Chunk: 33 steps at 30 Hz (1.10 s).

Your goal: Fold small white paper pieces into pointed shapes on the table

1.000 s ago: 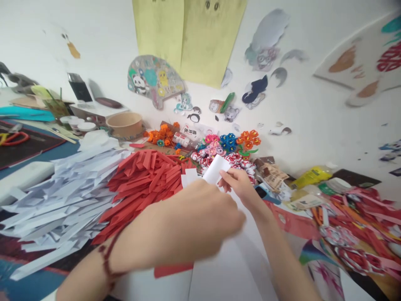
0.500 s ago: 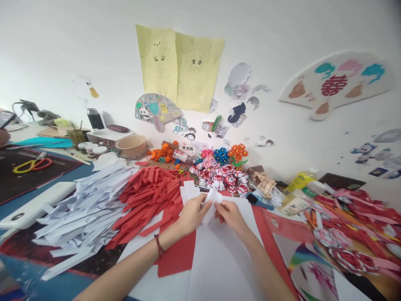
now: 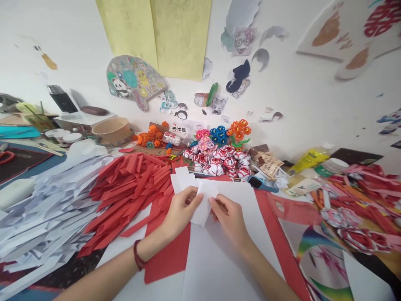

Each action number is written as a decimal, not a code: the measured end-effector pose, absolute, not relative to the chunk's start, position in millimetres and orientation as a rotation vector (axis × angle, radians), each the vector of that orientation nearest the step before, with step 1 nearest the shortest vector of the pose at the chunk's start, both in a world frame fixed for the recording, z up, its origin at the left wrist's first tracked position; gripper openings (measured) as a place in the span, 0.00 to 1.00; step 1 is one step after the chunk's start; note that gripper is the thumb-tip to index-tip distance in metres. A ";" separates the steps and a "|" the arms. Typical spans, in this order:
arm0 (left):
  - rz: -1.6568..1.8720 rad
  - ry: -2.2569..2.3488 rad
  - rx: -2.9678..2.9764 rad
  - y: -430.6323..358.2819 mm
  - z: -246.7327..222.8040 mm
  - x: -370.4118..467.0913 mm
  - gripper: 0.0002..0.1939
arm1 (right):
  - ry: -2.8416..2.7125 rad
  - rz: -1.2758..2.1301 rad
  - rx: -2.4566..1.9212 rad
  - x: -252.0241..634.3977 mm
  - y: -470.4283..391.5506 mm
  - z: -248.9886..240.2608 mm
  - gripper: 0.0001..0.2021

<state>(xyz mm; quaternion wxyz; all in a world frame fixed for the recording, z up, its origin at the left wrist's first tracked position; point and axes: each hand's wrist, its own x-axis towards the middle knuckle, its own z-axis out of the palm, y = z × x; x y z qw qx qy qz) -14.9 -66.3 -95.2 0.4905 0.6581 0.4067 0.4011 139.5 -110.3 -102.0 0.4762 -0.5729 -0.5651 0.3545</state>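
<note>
Both hands meet just right of the pile of folded red strips (image 3: 131, 179), which I take as landmark for all places in the head view. The left hand (image 3: 178, 213) is nearly closed, its thumb pressed on the small white paper (image 3: 202, 211); the right hand (image 3: 230, 217) is half curled and pinches the opposite edge of it, with fingers partly hidden behind. Held from two sides like this, the thin piece probably can be kept steady and its edges controlled. It is raised above the large white sheets (image 3: 219, 255), to the right of the pile, and these perhaps serve as a clean surface under the work.

On the left of the pile, touching it, lie many folded white strips (image 3: 59, 200); the two colours are likely kept apart for easy picking. Nearer to the person than the pile, a red sheet (image 3: 169, 259) lies partly under the arm. Beyond the pile, toward the right, red-and-white paper flowers (image 3: 216, 165) are grouped, maybe so that they are not crushed.
</note>
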 end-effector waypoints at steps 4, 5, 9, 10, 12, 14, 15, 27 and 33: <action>0.956 0.964 1.552 -71.2 -92.6 -16.8 0.14 | -1.318 0.821 -1.393 139.4 -110.8 -99.4 0.15; 0.952 0.961 1.554 -72.5 -91.0 -17.4 0.14 | -1.294 0.821 -1.385 140.1 -110.4 -98.9 0.14; 0.941 0.978 1.582 -76.9 -82.3 -19.4 0.13 | -1.233 0.854 -1.357 142.4 -109.5 -96.8 0.12; 0.937 0.984 1.582 -77.6 -80.6 -19.9 0.12 | -1.230 0.861 -1.355 142.6 -109.6 -96.4 0.12; 0.931 0.991 1.579 -78.9 -79.0 -20.6 0.12 | -1.233 0.864 -1.358 142.6 -110.2 -95.7 0.13; 0.931 0.990 1.574 -79.9 -79.3 -21.0 0.12 | -1.246 0.851 -1.372 142.5 -111.0 -95.5 0.13; 0.932 0.989 1.572 -80.3 -79.9 -21.1 0.12 | -1.252 0.841 -1.379 142.5 -111.3 -95.4 0.13; 0.948 1.005 1.552 -81.0 -83.6 -21.1 0.11 | -1.277 0.797 -1.386 140.9 -114.7 -92.1 0.13; 0.961 0.997 1.526 -81.8 -86.1 -20.4 0.12 | -1.284 0.771 -1.390 141.0 -115.1 -92.4 0.13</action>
